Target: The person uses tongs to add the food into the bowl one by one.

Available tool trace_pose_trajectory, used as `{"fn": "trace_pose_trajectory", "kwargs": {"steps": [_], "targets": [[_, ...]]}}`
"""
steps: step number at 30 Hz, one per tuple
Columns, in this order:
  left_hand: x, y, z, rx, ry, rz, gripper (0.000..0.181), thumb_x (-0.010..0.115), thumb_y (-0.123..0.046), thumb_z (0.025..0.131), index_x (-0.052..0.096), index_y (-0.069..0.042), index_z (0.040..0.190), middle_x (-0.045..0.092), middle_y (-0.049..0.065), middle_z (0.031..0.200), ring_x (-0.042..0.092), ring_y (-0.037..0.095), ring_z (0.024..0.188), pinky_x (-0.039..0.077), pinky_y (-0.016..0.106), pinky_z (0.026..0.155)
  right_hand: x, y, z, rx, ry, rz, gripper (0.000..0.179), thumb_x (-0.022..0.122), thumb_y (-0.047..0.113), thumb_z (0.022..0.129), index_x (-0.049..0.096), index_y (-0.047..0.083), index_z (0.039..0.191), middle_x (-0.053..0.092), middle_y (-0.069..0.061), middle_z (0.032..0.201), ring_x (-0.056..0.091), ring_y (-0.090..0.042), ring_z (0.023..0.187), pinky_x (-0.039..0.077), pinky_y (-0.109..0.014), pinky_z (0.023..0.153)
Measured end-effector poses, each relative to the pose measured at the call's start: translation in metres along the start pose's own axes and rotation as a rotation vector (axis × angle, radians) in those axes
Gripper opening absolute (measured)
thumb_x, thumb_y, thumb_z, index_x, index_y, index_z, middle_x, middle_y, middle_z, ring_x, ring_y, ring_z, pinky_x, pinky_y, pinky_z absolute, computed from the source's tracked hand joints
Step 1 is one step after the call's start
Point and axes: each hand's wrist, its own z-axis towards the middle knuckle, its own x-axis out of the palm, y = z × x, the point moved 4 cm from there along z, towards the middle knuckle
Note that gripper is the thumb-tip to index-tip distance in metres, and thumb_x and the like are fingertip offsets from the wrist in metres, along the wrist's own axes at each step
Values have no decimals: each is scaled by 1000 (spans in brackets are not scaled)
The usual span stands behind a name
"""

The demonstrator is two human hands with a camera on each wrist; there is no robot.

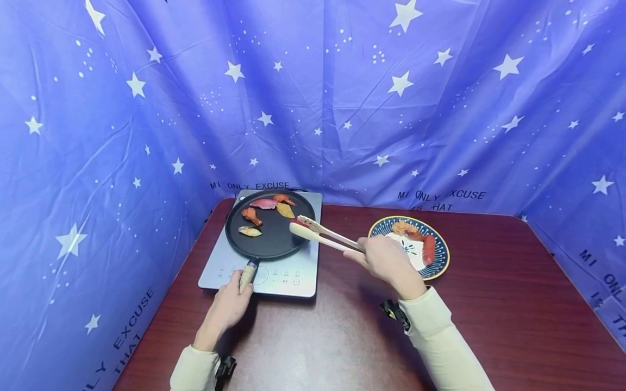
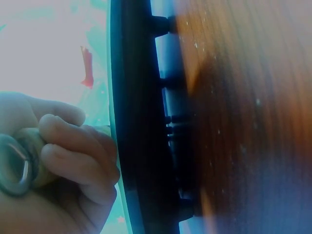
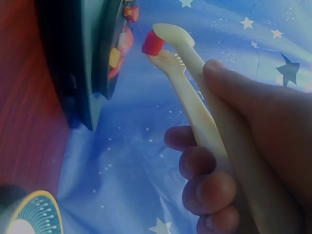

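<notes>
My left hand grips the wooden handle of a round black frying pan, its fingers curled round it in the left wrist view too. Several food pieces lie in the pan, among them a pink slice, a yellow piece and a brown drumstick-like piece. Cream-coloured tongs are held in my right hand, above the pan's right edge. Between the tong tips is a small red piece, clear of the pan in the right wrist view.
Under the pan sits a silver induction cooker on the dark red wooden table. A blue patterned plate stands at the right, bearing a sausage and a crumbed brown piece. Starry blue curtains close off the back and sides.
</notes>
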Motion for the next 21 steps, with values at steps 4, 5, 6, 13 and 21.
{"fn": "trace_pose_trajectory", "kwargs": {"steps": [4, 5, 6, 13, 21], "targets": [[1, 1, 1, -1, 4, -5, 41, 51, -23, 92, 46, -9, 130, 51, 7, 68, 49, 21, 58, 38, 35, 50, 5, 2, 2, 5, 8, 11, 40, 64, 46, 86, 51, 15, 64, 40, 4, 51, 38, -15, 44, 34, -35, 42], [1, 1, 1, 0, 4, -5, 41, 51, -23, 91, 46, -9, 130, 51, 7, 68, 49, 21, 58, 38, 35, 50, 6, 2, 3, 4, 8, 11, 40, 64, 46, 85, 51, 15, 64, 40, 4, 51, 38, -15, 44, 34, -35, 43], [1, 1, 1, 2, 3, -4, 41, 51, -23, 91, 46, -9, 130, 52, 7, 68, 49, 21, 58, 38, 35, 51, 7, 3, 3, 4, 7, 9, 40, 64, 46, 85, 51, 15, 63, 40, 4, 50, 38, -15, 44, 34, -35, 43], [1, 1, 1, 2, 3, 0, 41, 51, -23, 92, 46, -9, 130, 52, 7, 68, 49, 21, 58, 38, 35, 51, 13, 5, 6, 4, 21, 5, 41, 63, 47, 86, 51, 16, 63, 40, 5, 51, 39, -16, 44, 36, -37, 44], [1, 1, 1, 2, 2, -8, 41, 51, -23, 92, 46, -9, 130, 52, 7, 67, 49, 21, 57, 38, 35, 50, 19, 8, 10, -17, 11, -4, 42, 64, 46, 85, 51, 15, 62, 40, 5, 50, 41, -16, 43, 37, -38, 45]]}}
